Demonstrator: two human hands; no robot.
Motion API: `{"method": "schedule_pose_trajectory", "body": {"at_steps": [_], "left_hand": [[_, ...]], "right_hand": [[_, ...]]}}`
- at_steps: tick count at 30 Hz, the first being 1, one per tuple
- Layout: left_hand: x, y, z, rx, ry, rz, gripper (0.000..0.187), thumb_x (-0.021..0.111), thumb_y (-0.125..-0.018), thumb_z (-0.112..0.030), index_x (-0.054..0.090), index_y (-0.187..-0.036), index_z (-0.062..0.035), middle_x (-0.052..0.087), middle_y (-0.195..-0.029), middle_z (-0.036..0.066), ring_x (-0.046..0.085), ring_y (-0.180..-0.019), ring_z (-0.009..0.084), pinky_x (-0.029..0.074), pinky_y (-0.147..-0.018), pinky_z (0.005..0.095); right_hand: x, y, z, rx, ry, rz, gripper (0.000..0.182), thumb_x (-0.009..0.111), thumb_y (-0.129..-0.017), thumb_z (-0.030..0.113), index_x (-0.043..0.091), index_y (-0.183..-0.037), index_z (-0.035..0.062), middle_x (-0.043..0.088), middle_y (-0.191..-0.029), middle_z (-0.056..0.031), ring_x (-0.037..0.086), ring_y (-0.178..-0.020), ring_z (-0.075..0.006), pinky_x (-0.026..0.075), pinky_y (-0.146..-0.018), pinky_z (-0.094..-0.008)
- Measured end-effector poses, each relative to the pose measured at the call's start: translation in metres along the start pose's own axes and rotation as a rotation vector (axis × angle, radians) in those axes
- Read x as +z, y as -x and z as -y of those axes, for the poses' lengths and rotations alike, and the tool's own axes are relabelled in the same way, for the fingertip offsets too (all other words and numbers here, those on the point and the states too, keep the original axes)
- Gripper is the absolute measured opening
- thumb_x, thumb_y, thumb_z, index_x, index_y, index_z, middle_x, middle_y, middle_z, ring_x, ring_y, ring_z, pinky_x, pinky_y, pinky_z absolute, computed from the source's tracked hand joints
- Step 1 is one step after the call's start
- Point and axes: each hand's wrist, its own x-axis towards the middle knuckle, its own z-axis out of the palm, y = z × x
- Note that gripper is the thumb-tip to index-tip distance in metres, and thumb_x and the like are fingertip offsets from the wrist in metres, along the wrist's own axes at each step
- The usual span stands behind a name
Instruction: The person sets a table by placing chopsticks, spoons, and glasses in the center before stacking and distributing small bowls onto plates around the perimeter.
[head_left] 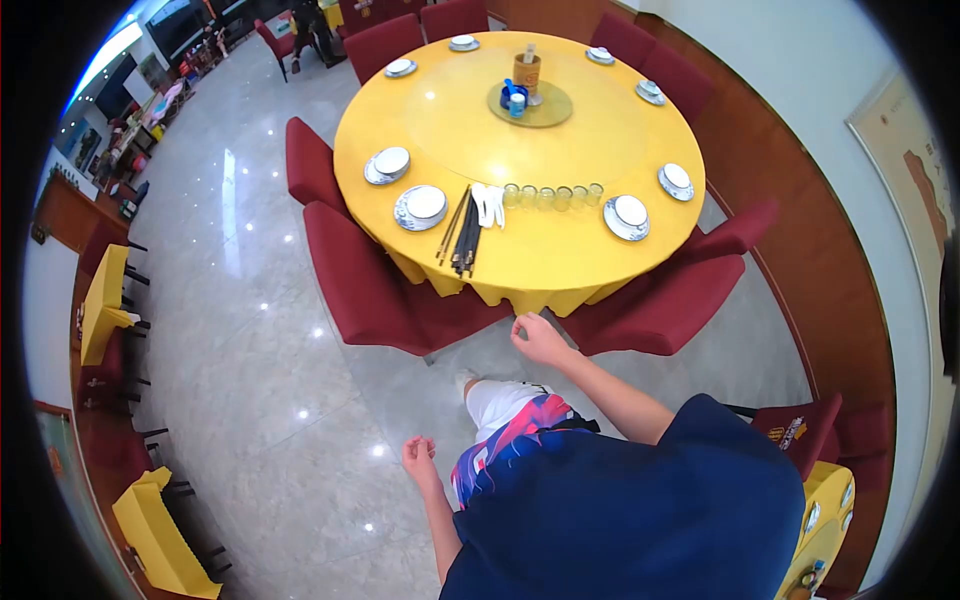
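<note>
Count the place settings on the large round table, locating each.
8 place settings: near left, one and another; near right, one and another; far right, one and another; far left, one and another. None appears hidden.

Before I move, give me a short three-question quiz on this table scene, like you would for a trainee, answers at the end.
1. True or false: the chopsticks lie between the spoons and the glasses.
2. What colour are the chairs around the table? A) green B) dark red C) blue
3. Fill the gap: in this view, the ____ hand is nearer the table.

Key:
1. False; the spoons lie between the chopsticks and the glasses.
2. B.
3. Right; the right hand is near the table's edge, the left hand farther from it.
</note>
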Motion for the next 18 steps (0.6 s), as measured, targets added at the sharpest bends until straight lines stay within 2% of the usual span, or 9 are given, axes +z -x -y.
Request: {"method": "schedule_pose_trajectory", "body": {"at_steps": [3, 6, 8, 11, 16, 18], "left_hand": [[-0.011, -0.038, -0.017, -0.005, 0.062, -0.014, 0.009, 0.059, -0.092, -0.010, 0.059, -0.100, -0.0051, 0.068, -0.087, 0.006, 0.062, -0.074, 0.0109, 0.047, -0.065, 0.0228], [-0.022, -0.082, -0.038, 0.021, 0.023, 0.040, 0.011, 0.059, -0.092, -0.010, 0.060, -0.102, -0.0048, 0.068, -0.089, 0.007, 0.062, -0.075, 0.0109, 0.047, -0.065, 0.0227], [-0.027, -0.092, -0.055, 0.098, -0.025, 0.115, 0.011, 0.059, -0.092, -0.010, 0.060, -0.102, -0.0052, 0.068, -0.088, 0.007, 0.062, -0.074, 0.0107, 0.048, -0.064, 0.0226], [-0.040, -0.107, -0.081, 0.094, -0.079, 0.100, 0.011, 0.058, -0.093, -0.011, 0.060, -0.102, -0.0056, 0.068, -0.086, 0.007, 0.063, -0.073, 0.0108, 0.047, -0.063, 0.0225], [-0.046, -0.114, -0.085, 0.058, -0.137, 0.190, 0.012, 0.057, -0.093, -0.012, 0.060, -0.103, -0.0059, 0.069, -0.085, 0.007, 0.063, -0.073, 0.0111, 0.047, -0.063, 0.0223], [-0.039, -0.111, -0.074, 0.020, -0.175, 0.244, 0.012, 0.056, -0.093, -0.012, 0.060, -0.103, -0.0060, 0.069, -0.084, 0.007, 0.062, -0.072, 0.0111, 0.047, -0.063, 0.0224]], "right_hand": [[0.021, -0.031, 0.006, 0.045, 0.013, 0.045, 0.012, 0.063, -0.080, 0.016, 0.059, -0.085, 0.0055, 0.060, -0.093, -0.0167, 0.059, -0.097, -0.0353, 0.048, -0.085, -0.0428], [0.049, -0.063, 0.010, 0.045, -0.029, 0.007, 0.013, 0.063, -0.077, 0.016, 0.061, -0.081, 0.0038, 0.061, -0.087, -0.0167, 0.061, -0.089, -0.0336, 0.050, -0.080, -0.0422], [0.061, -0.073, 0.015, 0.080, -0.028, -0.012, 0.014, 0.063, -0.077, 0.017, 0.061, -0.079, 0.0027, 0.061, -0.082, -0.0168, 0.062, -0.082, -0.0329, 0.051, -0.076, -0.0423], [0.071, -0.076, 0.030, 0.076, -0.126, 0.012, 0.014, 0.063, -0.076, 0.017, 0.061, -0.079, 0.0027, 0.061, -0.082, -0.0167, 0.061, -0.083, -0.0328, 0.050, -0.076, -0.0421], [0.051, -0.030, 0.036, 0.103, -0.108, -0.111, 0.014, 0.062, -0.078, 0.017, 0.060, -0.081, 0.0029, 0.061, -0.082, -0.0163, 0.061, -0.084, -0.0322, 0.050, -0.076, -0.0415], [0.043, 0.011, 0.021, 0.007, -0.091, -0.227, 0.015, 0.061, -0.080, 0.018, 0.062, -0.087, 0.0043, 0.064, -0.084, -0.0149, 0.063, -0.080, -0.0302, 0.051, -0.074, -0.0391]]}}
